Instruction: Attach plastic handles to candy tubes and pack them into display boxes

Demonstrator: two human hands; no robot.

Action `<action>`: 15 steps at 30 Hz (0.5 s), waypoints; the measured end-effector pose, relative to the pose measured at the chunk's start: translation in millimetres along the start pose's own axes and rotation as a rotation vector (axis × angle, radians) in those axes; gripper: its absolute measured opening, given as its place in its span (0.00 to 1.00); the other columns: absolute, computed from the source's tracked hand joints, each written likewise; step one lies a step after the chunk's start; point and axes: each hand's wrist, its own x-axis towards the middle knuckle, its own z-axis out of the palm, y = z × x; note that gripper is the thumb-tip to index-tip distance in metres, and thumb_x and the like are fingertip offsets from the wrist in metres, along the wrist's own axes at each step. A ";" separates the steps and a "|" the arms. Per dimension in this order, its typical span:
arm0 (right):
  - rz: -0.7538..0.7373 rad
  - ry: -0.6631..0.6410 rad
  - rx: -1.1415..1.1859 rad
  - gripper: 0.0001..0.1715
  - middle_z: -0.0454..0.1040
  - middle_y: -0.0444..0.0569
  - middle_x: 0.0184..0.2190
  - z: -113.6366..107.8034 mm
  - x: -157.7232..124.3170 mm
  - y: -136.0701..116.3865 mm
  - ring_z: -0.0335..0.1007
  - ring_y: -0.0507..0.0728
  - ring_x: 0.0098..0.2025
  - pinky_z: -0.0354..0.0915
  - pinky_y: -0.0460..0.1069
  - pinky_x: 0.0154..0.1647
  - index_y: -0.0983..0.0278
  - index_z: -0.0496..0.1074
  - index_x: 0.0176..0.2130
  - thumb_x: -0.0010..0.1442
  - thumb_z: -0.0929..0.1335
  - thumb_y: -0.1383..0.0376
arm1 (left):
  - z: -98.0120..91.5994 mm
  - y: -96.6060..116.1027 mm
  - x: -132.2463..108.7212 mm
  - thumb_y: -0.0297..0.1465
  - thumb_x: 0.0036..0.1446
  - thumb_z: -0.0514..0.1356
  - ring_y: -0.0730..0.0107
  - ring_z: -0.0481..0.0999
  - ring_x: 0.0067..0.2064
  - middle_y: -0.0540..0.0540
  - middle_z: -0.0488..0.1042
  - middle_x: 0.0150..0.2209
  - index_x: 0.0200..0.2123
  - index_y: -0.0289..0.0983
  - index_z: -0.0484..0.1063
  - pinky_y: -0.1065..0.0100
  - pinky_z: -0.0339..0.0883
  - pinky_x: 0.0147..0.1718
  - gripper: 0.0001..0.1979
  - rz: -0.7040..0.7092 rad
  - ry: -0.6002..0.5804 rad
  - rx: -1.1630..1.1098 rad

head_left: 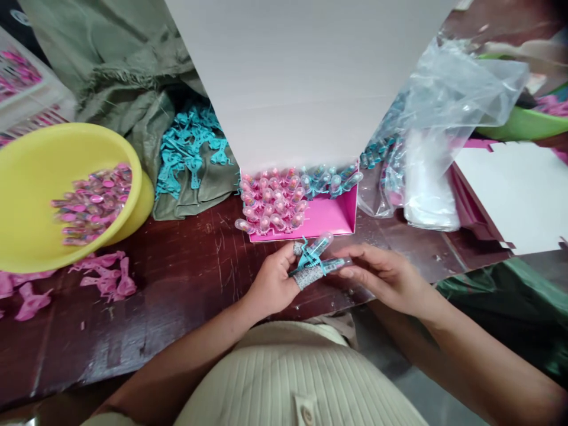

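Observation:
My left hand [273, 278] is closed around a few teal-handled clear candy tubes [316, 255]; its thumb and a finger wear grey fabric covers. My right hand [381, 273] pinches the right end of those same tubes, fingers pressed together. Both hands hover over the dark wooden table [186, 278], just in front of a pink display box [331, 216]. The box holds rows of pink and teal tubes standing on end, and its tall white lid rises behind them.
A yellow bowl [31, 183] of pink tubes sits at the left. Loose pink handles [106, 278] lie before it. Teal handles [190, 148] lie heaped on an olive sack. Clear plastic bags [439, 118], flat white cartons [515, 189] and a green basin [528, 121] stand at the right.

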 end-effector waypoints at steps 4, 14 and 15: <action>0.194 -0.054 0.134 0.13 0.81 0.47 0.32 6.6 3.0 -3.7 0.80 0.54 0.32 0.74 0.46 0.34 0.63 0.74 0.43 0.70 0.66 0.56 | -5.2 -4.7 -7.6 0.33 0.58 0.69 0.64 0.78 0.42 0.44 0.78 0.40 0.42 0.36 0.72 0.65 0.72 0.45 0.12 0.096 0.094 0.252; -0.008 -0.051 -0.134 0.12 0.80 0.48 0.39 -3.4 10.1 -24.1 0.75 0.52 0.33 0.68 0.46 0.32 0.61 0.75 0.47 0.68 0.68 0.58 | -19.5 18.4 -11.8 0.33 0.56 0.70 0.63 0.79 0.45 0.45 0.80 0.44 0.49 0.38 0.74 0.63 0.73 0.49 0.18 0.056 0.044 0.250; -0.014 -0.046 -0.146 0.12 0.79 0.46 0.33 -6.0 9.9 -24.1 0.73 0.51 0.30 0.66 0.45 0.30 0.61 0.76 0.42 0.69 0.67 0.57 | -19.0 22.2 -12.1 0.33 0.55 0.71 0.64 0.79 0.43 0.46 0.80 0.42 0.48 0.38 0.74 0.64 0.73 0.48 0.18 0.040 0.032 0.216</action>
